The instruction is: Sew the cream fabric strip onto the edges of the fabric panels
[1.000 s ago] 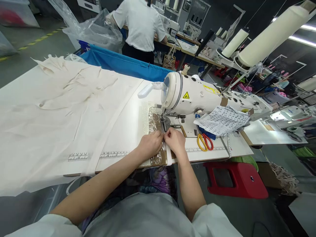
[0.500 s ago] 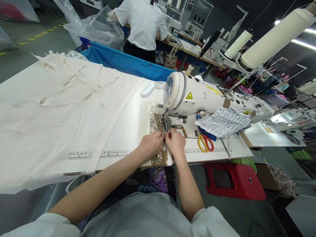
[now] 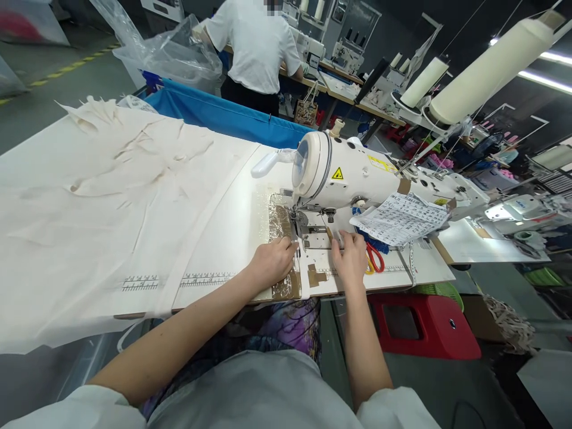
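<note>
A narrow pale strip (image 3: 304, 280) is lying lengthwise near the front edge of the worktop (image 3: 239, 238), running between the machine at twelve o'clock and the edge at six o'clock, where it is reaching the lip. At its ten o'clock, the left hand (image 3: 274, 261) is resting low, its fingers curling together, tips meeting at the strip's edge; whether material is being caught between them cannot be told. At the strip's two to three o'clock, the right hand (image 3: 351, 259) is standing off from it, thumb and fingers spreading apart.

A slim brown-handled tool (image 3: 329, 233) is lying just beside the right hand, at its ten to eleven o'clock; contact cannot be confirmed. Scissors (image 3: 375, 257) with one red and one yellow handle are lying at that hand's three o'clock, partly covered by it. Brown tape patches (image 3: 316, 276) are sticking to the worktop just right of the strip.

The sewing machine (image 3: 344, 173) is standing at twelve to one o'clock of the strip, a written sheet (image 3: 402, 217) hanging against its front. Broad pale cloth (image 3: 89, 226) is spreading at nine o'clock of the left hand. Beyond the machine, at eleven o'clock, a co-worker (image 3: 254, 50) is bending over another station. A red stool (image 3: 438, 328) is sitting at four o'clock of the right hand.
</note>
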`<state>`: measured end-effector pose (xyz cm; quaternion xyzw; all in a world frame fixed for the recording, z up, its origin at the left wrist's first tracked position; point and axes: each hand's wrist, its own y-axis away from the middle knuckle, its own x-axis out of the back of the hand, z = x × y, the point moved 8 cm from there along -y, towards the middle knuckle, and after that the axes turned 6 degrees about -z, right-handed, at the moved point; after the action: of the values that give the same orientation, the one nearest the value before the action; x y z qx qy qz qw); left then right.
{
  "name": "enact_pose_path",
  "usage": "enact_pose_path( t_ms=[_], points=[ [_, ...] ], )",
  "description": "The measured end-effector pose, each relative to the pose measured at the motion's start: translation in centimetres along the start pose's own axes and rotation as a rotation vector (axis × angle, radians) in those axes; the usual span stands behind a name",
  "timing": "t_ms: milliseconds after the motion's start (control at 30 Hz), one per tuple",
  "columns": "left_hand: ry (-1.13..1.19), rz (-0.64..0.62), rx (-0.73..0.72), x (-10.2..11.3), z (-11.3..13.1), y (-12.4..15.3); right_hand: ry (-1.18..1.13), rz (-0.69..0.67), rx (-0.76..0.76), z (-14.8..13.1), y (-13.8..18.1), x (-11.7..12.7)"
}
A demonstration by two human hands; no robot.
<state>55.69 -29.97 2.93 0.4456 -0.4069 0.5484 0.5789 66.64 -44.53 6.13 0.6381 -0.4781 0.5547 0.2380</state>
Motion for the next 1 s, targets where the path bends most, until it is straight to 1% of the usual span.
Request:
enact_pose_path(
  t_ms=[67,133,200,267,367,433,500,667,833,1000],
  points=[
    [-0.006,0.005,0.003,0.0,-0.1,0.0,-0.017,-0.024,0.029,0.7,-1.1,-0.7],
    [-0.019,0.009,0.003,-0.1,-0.1,0.0,-0.061,-0.039,0.075,0.7,-1.7,-1.3],
    [-0.034,0.015,0.005,-0.1,-0.2,0.0,-0.128,-0.018,0.119,0.4,-1.3,-1.2],
    [-0.043,0.022,0.009,-0.1,-0.2,-0.1,-0.210,0.016,0.171,0.2,0.5,-0.5],
    [-0.046,0.031,0.010,-0.2,-0.3,-0.2,-0.323,0.041,0.258,-0.1,4.6,0.8],
    [-0.042,0.034,0.011,-0.3,-0.3,-0.2,-0.367,0.044,0.301,-0.4,6.9,1.1],
    [-0.038,0.036,0.013,-0.2,-0.3,-0.2,-0.385,0.040,0.333,-0.8,8.0,0.9],
    [-0.027,0.047,0.011,-0.1,-0.3,0.0,-0.331,0.015,0.383,-2.4,7.5,-0.5],
    [-0.023,0.056,0.014,-0.1,-0.3,0.1,-0.171,0.004,0.409,-4.1,7.0,-1.6],
    [-0.035,0.050,0.001,0.0,-0.2,0.0,-0.039,0.019,0.393,-5.7,6.7,-2.3]
  ],
)
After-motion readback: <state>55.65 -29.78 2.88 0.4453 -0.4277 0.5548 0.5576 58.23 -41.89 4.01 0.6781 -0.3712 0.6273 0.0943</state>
